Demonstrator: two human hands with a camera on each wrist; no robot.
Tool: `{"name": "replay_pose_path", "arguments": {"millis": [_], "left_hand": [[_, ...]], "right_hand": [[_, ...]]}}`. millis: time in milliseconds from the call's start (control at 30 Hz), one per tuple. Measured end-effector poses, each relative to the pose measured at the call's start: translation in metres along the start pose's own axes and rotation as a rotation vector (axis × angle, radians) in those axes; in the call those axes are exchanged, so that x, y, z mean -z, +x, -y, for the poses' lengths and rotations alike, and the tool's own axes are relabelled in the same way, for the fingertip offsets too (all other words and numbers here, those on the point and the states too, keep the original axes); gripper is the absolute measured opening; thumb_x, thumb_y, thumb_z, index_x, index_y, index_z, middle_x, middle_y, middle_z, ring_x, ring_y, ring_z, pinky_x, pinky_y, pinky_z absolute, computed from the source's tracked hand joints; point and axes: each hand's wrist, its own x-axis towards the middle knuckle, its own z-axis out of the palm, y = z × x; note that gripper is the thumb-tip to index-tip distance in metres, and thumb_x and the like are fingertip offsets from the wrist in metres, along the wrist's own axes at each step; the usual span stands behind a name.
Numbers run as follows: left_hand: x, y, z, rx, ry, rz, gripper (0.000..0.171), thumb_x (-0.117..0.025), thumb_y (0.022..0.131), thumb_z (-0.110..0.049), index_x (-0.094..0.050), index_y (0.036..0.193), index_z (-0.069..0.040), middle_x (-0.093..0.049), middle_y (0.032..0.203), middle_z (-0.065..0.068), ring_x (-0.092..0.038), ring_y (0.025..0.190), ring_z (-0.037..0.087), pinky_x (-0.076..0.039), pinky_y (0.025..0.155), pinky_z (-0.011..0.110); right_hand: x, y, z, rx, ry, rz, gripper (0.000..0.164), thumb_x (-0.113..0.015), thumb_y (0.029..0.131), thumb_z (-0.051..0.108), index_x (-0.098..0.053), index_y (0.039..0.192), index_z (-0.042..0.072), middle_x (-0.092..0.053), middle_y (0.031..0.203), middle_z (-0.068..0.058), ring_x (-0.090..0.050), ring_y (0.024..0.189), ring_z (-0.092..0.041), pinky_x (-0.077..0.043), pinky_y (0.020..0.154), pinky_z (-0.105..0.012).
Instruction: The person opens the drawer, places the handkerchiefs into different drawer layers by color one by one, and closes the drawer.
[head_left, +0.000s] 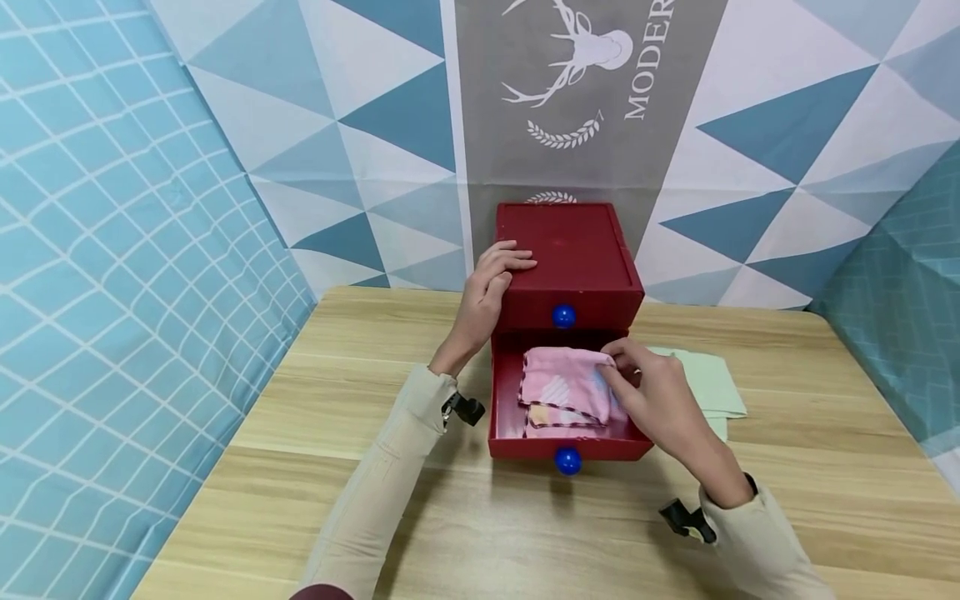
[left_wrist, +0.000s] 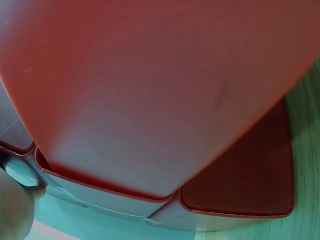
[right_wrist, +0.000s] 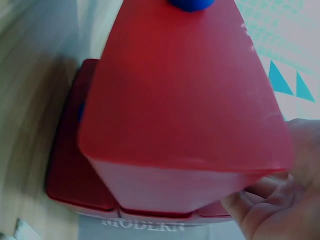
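A red drawer cabinet point(head_left: 562, 246) stands against the back wall, its upper drawer closed. My left hand point(head_left: 487, 287) rests on the left edge of its top, fingers lying flat over it; part of this hand point(left_wrist: 15, 207) shows at the lower left of the left wrist view. Below, an open drawer point(head_left: 504, 417) with a blue knob point(head_left: 567, 461) holds folded pink towels. The upper pink towel point(head_left: 562, 375), edged in a dark pattern, is pinched at its right corner by my right hand point(head_left: 660, 400). In the right wrist view the drawer point(right_wrist: 185, 90) hides the towels.
A folded light green towel point(head_left: 708, 385) lies on the wooden table point(head_left: 337, 417), right of the cabinet. Patterned cloth walls point(head_left: 390, 125) close off the back and both sides. The open drawer juts out toward the table's front.
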Motion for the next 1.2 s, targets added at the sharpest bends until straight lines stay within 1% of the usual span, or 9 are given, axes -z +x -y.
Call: {"name": "replay_pose_path", "arguments": {"millis": [167,333,433,733,900,967,1067,1133,1200], "left_hand": [[-0.001,0.0,0.009,0.005,0.027,0.005,0.042,-0.034,0.096,0.001,-0.071,0.115,0.0,-0.065,0.127,0.012,-0.04,0.137,0.028,-0.024,0.118,0.035],[0.0,0.001,0.009,-0.008,0.039,0.009,0.042,-0.033,0.096,-0.004,-0.071,0.115,-0.001,-0.065,0.127,0.011,-0.04,0.137,0.026,-0.024,0.118,0.036],[0.0,0.0,0.008,-0.007,0.038,0.007,0.043,-0.033,0.096,-0.004,-0.071,0.115,-0.001,-0.065,0.127,0.012,-0.04,0.137,0.026,-0.024,0.118,0.036],[0.001,0.0,0.007,0.002,0.053,0.011,0.043,-0.033,0.097,-0.004,-0.071,0.116,-0.001,-0.064,0.128,0.012,-0.04,0.137,0.027,-0.024,0.118,0.035],[0.006,0.001,-0.019,0.031,0.021,0.012,0.041,-0.032,0.095,0.007,-0.068,0.114,0.009,-0.062,0.126,0.024,-0.039,0.136,0.04,-0.023,0.119,0.037],[0.005,0.001,-0.022,0.031,0.004,0.013,0.04,-0.032,0.094,0.012,-0.067,0.113,0.012,-0.061,0.126,0.028,-0.038,0.135,0.044,-0.023,0.119,0.038],[0.002,0.001,-0.006,0.021,0.002,0.017,0.041,-0.032,0.095,0.011,-0.067,0.115,0.01,-0.061,0.127,0.026,-0.038,0.136,0.042,-0.023,0.119,0.037],[0.0,0.0,0.004,0.02,0.012,0.02,0.042,-0.032,0.096,0.008,-0.069,0.116,0.006,-0.062,0.128,0.021,-0.038,0.137,0.037,-0.023,0.119,0.037],[0.001,0.0,0.007,0.021,0.03,0.023,0.042,-0.032,0.097,0.004,-0.07,0.116,0.002,-0.062,0.129,0.017,-0.039,0.138,0.032,-0.023,0.118,0.036]], "right_hand": [[-0.005,0.001,-0.006,-0.04,0.06,0.005,0.015,-0.07,0.091,0.005,-0.066,0.106,0.006,-0.072,0.083,-0.003,-0.066,0.066,-0.01,-0.056,0.064,-0.022],[-0.004,0.002,-0.007,-0.037,0.011,0.103,0.022,-0.068,0.092,0.004,-0.066,0.114,0.003,-0.074,0.097,-0.011,-0.072,0.083,-0.022,-0.06,0.074,-0.041],[-0.001,0.003,-0.006,-0.03,-0.02,0.122,0.027,-0.068,0.092,0.003,-0.066,0.118,0.001,-0.073,0.104,-0.015,-0.072,0.091,-0.027,-0.059,0.078,-0.047],[0.016,0.002,0.003,-0.044,-0.122,0.081,0.031,-0.073,0.088,0.006,-0.069,0.119,0.003,-0.071,0.103,-0.015,-0.067,0.08,-0.022,-0.06,0.065,-0.041],[0.026,0.001,0.011,-0.002,-0.141,0.042,0.028,-0.073,0.089,0.012,-0.07,0.116,0.006,-0.072,0.102,-0.009,-0.065,0.079,-0.018,-0.059,0.063,-0.036],[0.031,-0.002,0.017,0.0,-0.126,0.027,0.024,-0.071,0.092,0.015,-0.07,0.114,0.007,-0.072,0.099,-0.005,-0.065,0.081,-0.015,-0.058,0.064,-0.033],[0.035,-0.01,0.03,-0.012,-0.059,0.023,0.017,-0.068,0.094,0.016,-0.067,0.11,0.01,-0.07,0.092,0.003,-0.063,0.079,-0.01,-0.056,0.065,-0.027],[0.035,-0.018,0.039,-0.001,0.044,0.044,0.007,-0.065,0.096,0.012,-0.066,0.103,0.013,-0.066,0.084,0.008,-0.061,0.072,-0.008,-0.053,0.061,-0.023],[0.033,-0.026,0.046,0.024,0.187,0.116,0.012,-0.06,0.098,0.006,-0.064,0.095,0.017,-0.063,0.078,0.009,-0.058,0.065,-0.007,-0.051,0.057,-0.022]]}}
